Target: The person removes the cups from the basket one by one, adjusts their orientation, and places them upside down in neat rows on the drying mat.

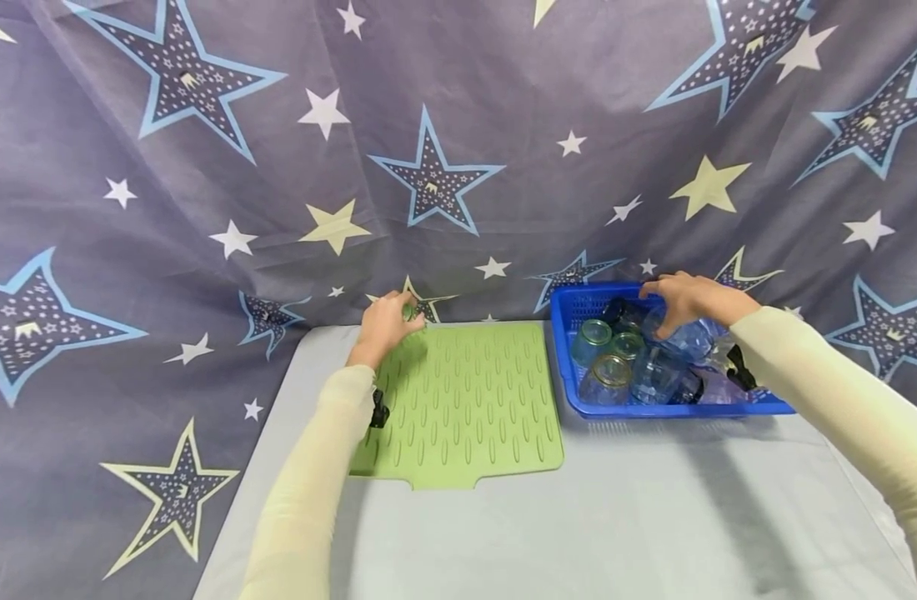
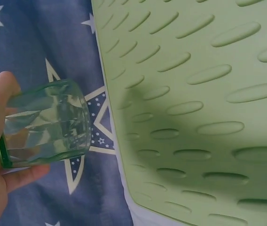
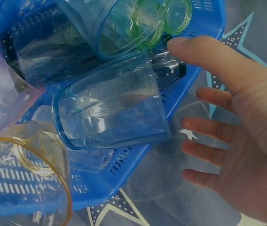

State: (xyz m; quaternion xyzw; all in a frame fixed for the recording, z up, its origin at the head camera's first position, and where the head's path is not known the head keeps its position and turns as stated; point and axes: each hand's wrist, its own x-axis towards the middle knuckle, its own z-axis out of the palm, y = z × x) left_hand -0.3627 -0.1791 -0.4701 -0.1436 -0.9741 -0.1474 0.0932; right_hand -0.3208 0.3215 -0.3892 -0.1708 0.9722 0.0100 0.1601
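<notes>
My left hand (image 1: 387, 329) grips a clear green drinking glass (image 2: 49, 125) near the back left corner of the green drying mat (image 1: 466, 398). In the left wrist view, the glass lies sideways in the fingers, beside the mat's edge. Over the back of the blue plastic basket (image 1: 664, 411) is my right hand (image 1: 683, 298), fingers spread apart and holding nothing. Just off its fingertips, in the right wrist view, a clear blue glass (image 3: 117, 106) lies tilted among the others. A dark glass (image 3: 53, 47) and an amber-rimmed glass (image 3: 67, 188) are also in the basket.
The mat and the basket stand side by side on a white-covered table (image 1: 578, 517). A star-patterned grey cloth (image 1: 518, 183) hangs right behind them. Several glasses, including a pink one (image 3: 9, 94), crowd the basket.
</notes>
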